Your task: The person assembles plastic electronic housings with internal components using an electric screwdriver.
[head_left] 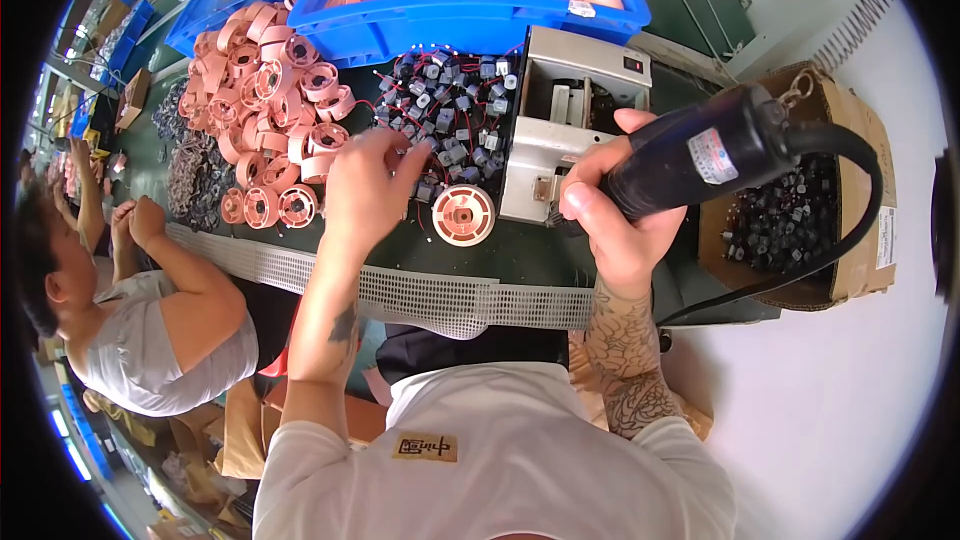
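Observation:
My left hand (372, 188) hovers at the near left edge of a pile of small motors (455, 105) with thin red wires. Its thumb and forefinger stand a little apart, and I see nothing held between them. My right hand (625, 225) is wrapped round a thick black electric screwdriver (690, 155). The screwdriver slants down to the left, its tip end close to the front of a beige screw feeder (540, 140). Between my hands, a round pink plastic housing (463, 215) lies flat on the green bench (530, 255).
Many pink housings (265, 90) are heaped left of the motors. A blue bin (460, 20) of more housings stands behind. On the right, a cardboard box (860, 210) holds dark small parts; the screwdriver's cable (868, 210) loops past it. Another person (170, 310) sits at the left.

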{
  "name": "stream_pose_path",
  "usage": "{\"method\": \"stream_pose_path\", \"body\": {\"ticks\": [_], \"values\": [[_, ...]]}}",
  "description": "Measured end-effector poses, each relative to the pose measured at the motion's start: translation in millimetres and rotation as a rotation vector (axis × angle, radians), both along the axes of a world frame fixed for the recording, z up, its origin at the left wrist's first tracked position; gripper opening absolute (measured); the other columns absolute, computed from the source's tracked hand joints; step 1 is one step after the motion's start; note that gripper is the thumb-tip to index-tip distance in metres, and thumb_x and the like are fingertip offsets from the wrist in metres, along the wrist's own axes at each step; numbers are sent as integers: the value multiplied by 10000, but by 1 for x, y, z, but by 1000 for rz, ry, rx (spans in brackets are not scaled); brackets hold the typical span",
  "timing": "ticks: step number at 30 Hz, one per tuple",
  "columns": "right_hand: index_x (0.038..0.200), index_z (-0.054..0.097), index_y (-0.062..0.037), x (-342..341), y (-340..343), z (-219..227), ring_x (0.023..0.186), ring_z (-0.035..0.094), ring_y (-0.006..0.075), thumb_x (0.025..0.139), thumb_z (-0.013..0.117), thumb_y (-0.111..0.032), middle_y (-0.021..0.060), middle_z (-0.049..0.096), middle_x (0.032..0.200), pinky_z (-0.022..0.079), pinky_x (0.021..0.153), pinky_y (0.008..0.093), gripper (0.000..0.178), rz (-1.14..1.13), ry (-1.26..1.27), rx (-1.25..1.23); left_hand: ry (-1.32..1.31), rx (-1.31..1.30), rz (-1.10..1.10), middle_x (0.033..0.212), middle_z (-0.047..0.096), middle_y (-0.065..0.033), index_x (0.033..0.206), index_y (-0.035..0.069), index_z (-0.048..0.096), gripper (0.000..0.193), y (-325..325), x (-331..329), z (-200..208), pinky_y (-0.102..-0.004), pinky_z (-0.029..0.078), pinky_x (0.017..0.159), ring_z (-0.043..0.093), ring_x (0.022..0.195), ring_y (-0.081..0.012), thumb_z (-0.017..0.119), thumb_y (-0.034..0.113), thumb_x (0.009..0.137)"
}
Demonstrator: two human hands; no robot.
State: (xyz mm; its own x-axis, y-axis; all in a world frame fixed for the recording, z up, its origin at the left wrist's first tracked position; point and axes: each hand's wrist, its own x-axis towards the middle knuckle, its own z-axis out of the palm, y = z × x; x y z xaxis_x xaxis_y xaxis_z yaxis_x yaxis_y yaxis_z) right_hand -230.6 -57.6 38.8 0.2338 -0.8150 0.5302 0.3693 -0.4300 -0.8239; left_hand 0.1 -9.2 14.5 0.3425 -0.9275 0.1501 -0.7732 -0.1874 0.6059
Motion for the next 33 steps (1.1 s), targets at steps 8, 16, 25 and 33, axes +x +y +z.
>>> {"method": "stream_pose_path", "body": {"ticks": [8, 16, 25, 33], "values": [[1118, 481, 87, 0, 0, 0, 638, 551, 97, 689, 678, 76, 53, 611, 699, 447, 684, 265, 472, 13, 14, 38, -250, -47, 32, 734, 640, -163, 709, 35, 645, 218, -36, 5, -31, -435, 506, 641, 634, 733, -334, 683, 244, 762], [1108, 473, 83, -4, -2, -1, 628, 548, 99, 684, 679, 80, 62, 611, 701, 443, 667, 253, 471, -68, 5, -6, 402, -422, -187, 806, 676, -88, 891, -8, 686, 90, 2, -1, 5, -262, 483, 637, 632, 697, -149, 699, 24, 807], [1189, 393, 88, -3, 0, 5, 563, 522, 109, 699, 637, 112, 69, 592, 663, 408, 555, 230, 548, -127, -117, 5, 214, -348, -428, 792, 656, -80, 853, 28, 688, 136, 24, -24, 1, -322, 493, 651, 601, 758, -227, 702, -37, 734], [1232, 324, 64, -6, -5, -8, 513, 498, 169, 732, 579, 97, 102, 525, 671, 445, 489, 296, 562, -176, 87, -197, 167, -341, -486, 803, 633, -72, 848, 37, 687, 161, 21, -18, 3, -337, 476, 665, 569, 778, -242, 700, -45, 710]]}}
